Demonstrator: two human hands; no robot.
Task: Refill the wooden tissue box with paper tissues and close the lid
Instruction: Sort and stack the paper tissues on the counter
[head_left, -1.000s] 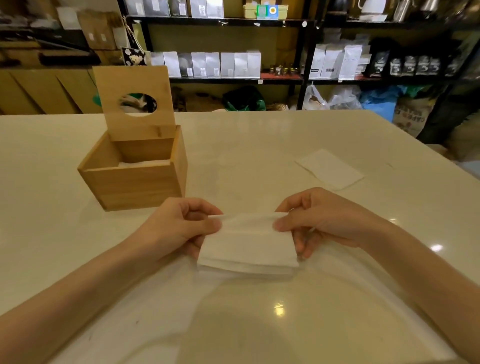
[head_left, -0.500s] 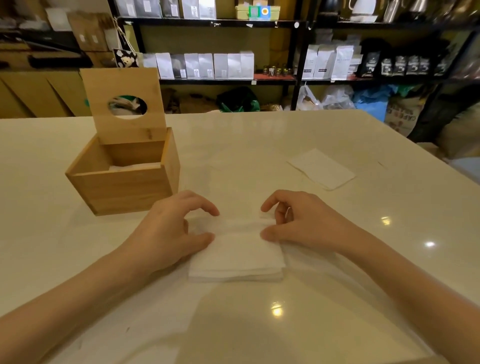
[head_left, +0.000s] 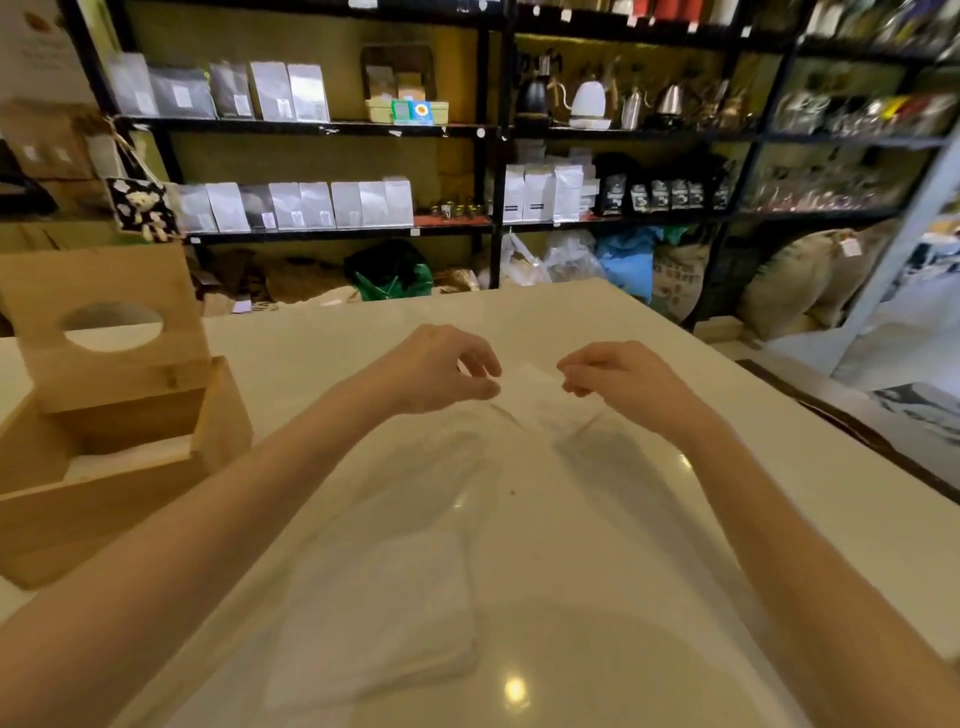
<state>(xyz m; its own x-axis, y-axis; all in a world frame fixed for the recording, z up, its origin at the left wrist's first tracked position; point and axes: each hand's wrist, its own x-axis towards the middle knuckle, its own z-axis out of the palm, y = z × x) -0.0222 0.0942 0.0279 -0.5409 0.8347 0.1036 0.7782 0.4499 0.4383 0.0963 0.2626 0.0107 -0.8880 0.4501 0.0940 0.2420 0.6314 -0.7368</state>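
The wooden tissue box (head_left: 130, 483) stands at the left with its holed lid (head_left: 104, 322) upright and white tissues (head_left: 130, 457) lying low inside. A folded stack of tissues (head_left: 374, 618) lies on the table close to me, and neither hand touches it. Farther out, a single flat tissue (head_left: 545, 402) lies between my hands. My left hand (head_left: 436, 371) hovers at its left edge, thumb and fingers slightly apart. The curled fingertips of my right hand (head_left: 618, 376) rest at its right edge; blur hides whether they grip it.
The pale glossy table (head_left: 675, 519) ends in a dark right edge (head_left: 883, 447). Behind it stand black shelves (head_left: 493, 130) with bags, boxes and kettles, with sacks (head_left: 795, 280) on the floor.
Both hands let go of the folded stack and reached forward to the single tissue farther out. The view tilted up and closer, so the stack now lies near me.
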